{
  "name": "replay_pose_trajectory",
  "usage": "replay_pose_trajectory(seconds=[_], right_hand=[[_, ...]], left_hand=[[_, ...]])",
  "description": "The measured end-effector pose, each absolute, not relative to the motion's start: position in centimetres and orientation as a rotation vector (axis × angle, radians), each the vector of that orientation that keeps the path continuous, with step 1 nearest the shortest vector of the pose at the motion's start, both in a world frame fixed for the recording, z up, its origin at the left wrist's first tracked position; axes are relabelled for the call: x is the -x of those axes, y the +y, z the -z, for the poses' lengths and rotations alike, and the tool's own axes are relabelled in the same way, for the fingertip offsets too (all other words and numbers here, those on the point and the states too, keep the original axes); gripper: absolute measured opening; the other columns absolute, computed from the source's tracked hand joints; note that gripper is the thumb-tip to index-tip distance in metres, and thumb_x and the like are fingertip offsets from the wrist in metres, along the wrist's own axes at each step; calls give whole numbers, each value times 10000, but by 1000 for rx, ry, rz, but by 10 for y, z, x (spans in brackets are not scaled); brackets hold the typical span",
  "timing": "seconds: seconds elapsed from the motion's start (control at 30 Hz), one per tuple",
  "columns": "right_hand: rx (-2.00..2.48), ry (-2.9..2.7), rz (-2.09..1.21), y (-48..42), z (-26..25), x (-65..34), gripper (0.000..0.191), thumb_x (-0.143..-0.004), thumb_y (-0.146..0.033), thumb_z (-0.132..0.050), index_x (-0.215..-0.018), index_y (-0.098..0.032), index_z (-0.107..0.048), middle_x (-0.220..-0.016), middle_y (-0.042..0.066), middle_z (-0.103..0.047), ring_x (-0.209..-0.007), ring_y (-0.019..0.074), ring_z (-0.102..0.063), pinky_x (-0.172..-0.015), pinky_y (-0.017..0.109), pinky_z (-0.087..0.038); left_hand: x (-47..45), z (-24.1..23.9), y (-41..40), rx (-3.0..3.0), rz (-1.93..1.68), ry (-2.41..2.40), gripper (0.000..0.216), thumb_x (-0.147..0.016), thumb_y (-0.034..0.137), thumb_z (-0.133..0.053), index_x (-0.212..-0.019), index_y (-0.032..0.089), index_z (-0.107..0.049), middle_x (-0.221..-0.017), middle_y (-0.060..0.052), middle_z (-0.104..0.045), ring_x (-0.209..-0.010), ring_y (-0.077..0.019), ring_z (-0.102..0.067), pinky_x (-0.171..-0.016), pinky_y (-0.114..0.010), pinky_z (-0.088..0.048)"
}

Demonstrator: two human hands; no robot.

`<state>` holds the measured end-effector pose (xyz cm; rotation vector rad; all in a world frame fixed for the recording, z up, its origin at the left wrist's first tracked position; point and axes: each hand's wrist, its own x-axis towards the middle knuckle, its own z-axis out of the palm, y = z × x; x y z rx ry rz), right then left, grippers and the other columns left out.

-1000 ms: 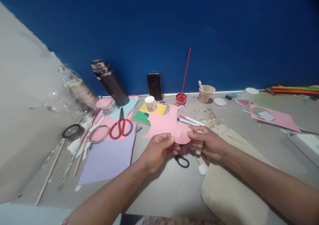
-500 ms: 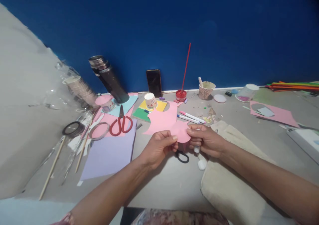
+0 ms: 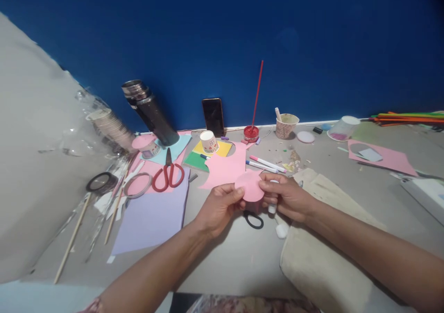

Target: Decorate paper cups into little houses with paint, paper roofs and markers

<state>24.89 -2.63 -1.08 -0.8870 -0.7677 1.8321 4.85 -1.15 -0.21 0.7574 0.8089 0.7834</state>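
A pink paper circle [image 3: 249,187] is held up between both hands, above the table. My left hand [image 3: 224,204] pinches its left edge between thumb and fingers. On the opposite edge, my right hand [image 3: 286,195] grips the circle with thumb and forefinger. A small white tube-like item [image 3: 272,207] shows at the curled fingers of my right hand; its kind is unclear. Below the circle, a black scissor handle [image 3: 254,220] lies on the table, its other parts hidden. Behind the hands is a cut pink sheet [image 3: 225,168] with curved edges.
Red-handled scissors [image 3: 169,174], tape rolls [image 3: 138,185] and purple paper [image 3: 149,220] lie to the left. A dark flask [image 3: 152,114], a phone [image 3: 213,116] and paper cups [image 3: 209,142] stand toward the blue wall. A beige cloth [image 3: 322,239] covers the right front, beside markers [image 3: 267,164].
The pink circle has tilted so that more of its round face shows. Both hands keep their hold and have barely shifted.
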Motion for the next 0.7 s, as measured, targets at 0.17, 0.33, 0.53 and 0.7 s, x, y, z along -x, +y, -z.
replay_pose_trajectory(seconds=[0.17, 0.33, 0.53, 0.7], right_hand=[[872, -529, -1693, -12, 8, -257, 288, -733, -333, -916, -845, -168, -707, -630, -33, -552, -598, 114, -505, -578, 251, -469], [992, -484, -1604, -4, 15, -265, 321, -836, -465, -837, -857, -204, -650, -708, 20, -671, -638, 166, -610, -559, 282, -517], [1141, -713, -1429, 0, 21, -276, 519, -808, -677, -807, -826, -194, -619, -691, 14, -670, -445, 68, -390, -381, 193, -294], [955, -644, -1506, 14, 16, -297, 468, -759, -575, -907, -797, -206, -621, -670, -10, -590, -528, 90, -469, -401, 178, -400]], left_hand=[[-45, -8, -9, -867, -822, 793, 354, -718, 430, -913, -815, 119, -775, -772, -76, -715, -694, -164, -601, -720, -311, -473], [-43, -11, -5, -798, -862, 825, 248, -659, 271, -812, -862, 134, -774, -806, -67, -719, -689, -160, -583, -684, -291, -458], [-40, -6, -1, -781, -846, 813, 209, -642, 195, -726, -843, 144, -748, -813, -66, -724, -694, -179, -607, -728, -328, -496], [-42, -8, 1, -781, -860, 790, 273, -662, 207, -752, -924, 134, -771, -894, -88, -757, -760, -217, -682, -736, -335, -524]])
